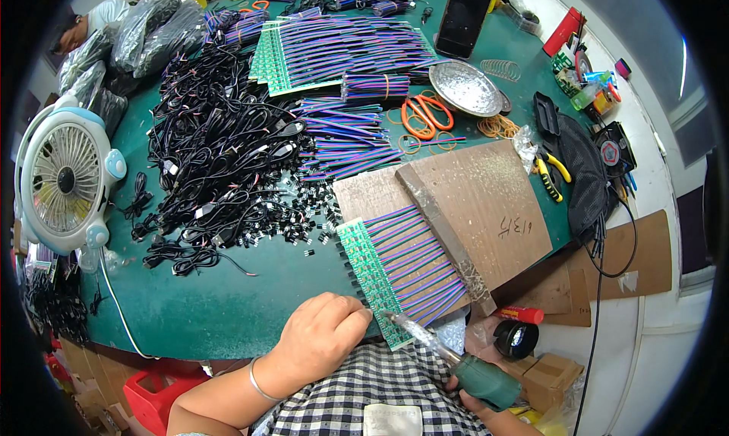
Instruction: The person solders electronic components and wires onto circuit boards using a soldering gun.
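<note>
My right hand (pixel 472 407) is wrapped round the green handle of a soldering iron (pixel 490 381). The iron's tip reaches the lower end of a green circuit board panel (pixel 373 284). Closed fingers of my left hand (pixel 323 336) meet the panel's left edge near that tip; what they pinch is hidden. Small black parts line this edge. From the panel's other side, several multicoloured ribbon wires (pixel 418 257) run under a wooden bar (pixel 444 238). Panel and bar rest on a wooden board (pixel 493 185) at the table's near edge.
Black cables (pixel 220 147) and loose connectors (pixel 300 216) pile up left of the board. Beyond lie more wired panels (pixel 334 52), orange scissors (pixel 427 115), a metal dish (pixel 467 88) and a phone (pixel 462 18). A fan (pixel 67 178) stands left, yellow-handled pliers (pixel 550 178) right. Another person (pixel 106 14) is far left.
</note>
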Tool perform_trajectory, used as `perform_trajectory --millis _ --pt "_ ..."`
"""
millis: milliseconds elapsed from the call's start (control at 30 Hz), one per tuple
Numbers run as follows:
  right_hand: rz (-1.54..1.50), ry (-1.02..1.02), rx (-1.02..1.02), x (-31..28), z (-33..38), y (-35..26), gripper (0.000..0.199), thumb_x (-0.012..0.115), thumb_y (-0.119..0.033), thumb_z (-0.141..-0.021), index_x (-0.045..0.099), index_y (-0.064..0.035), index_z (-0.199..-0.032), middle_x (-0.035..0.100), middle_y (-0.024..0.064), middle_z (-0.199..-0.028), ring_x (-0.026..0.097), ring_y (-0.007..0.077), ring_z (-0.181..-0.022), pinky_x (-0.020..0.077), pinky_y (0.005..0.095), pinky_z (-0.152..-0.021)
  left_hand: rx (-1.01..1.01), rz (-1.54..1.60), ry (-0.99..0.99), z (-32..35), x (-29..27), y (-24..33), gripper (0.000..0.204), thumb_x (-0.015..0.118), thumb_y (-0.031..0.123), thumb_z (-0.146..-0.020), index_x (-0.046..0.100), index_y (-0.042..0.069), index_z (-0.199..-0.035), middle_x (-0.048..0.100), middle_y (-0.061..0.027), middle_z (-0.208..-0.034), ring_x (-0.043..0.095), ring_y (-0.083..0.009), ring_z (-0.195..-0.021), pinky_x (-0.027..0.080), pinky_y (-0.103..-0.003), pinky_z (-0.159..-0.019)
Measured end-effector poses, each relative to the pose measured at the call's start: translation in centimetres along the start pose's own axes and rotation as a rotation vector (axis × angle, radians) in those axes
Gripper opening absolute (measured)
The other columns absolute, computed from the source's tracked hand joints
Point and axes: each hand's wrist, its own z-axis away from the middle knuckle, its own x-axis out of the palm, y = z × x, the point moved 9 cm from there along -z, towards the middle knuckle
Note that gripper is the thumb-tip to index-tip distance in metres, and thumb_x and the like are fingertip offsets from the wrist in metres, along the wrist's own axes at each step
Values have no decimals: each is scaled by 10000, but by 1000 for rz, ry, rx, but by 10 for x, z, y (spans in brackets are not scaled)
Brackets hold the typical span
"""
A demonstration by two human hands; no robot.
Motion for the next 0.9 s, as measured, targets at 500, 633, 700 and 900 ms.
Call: perform_trajectory --millis 500,633,700,900 --pt "-175 90 -143 12 -33 8 466 534 -397 -918 546 11 -1142 639 104 -708 618 203 -645 500 314 -617 -26 -26 17 9 -5 2 197 669 75 -708 602 69 -893 613 -56 -874 588 -216 -753 498 -333 -653" --pt "-182 171 -118 2 -17 15 483 522 -404 -927 529 12 -1173 638 107 -709 615 202 -642 497 314 -609 -157 -171 69 14 -44 -33 161 691 70 -690 615 99 -829 604 -54 -797 587 -240 -708 492 -352 -617" --pt "-185 212 -103 -2 -9 19 492 516 -407 -931 521 12 -1189 637 109 -709 614 201 -641 496 314 -605 -250 -379 169 20 -79 -63 130 690 49 -685 623 90 -788 586 -65 -760 577 -262 -706 487 -367 -627" --pt "-234 173 -26 -5 5 33 581 493 -439 -943 426 13 -1302 634 124 -730 605 192 -645 488 313 -605 -320 -490 155 17 -103 -100 142 713 52 -709 643 79 -829 571 -62 -810 561 -264 -759 470 -363 -664"
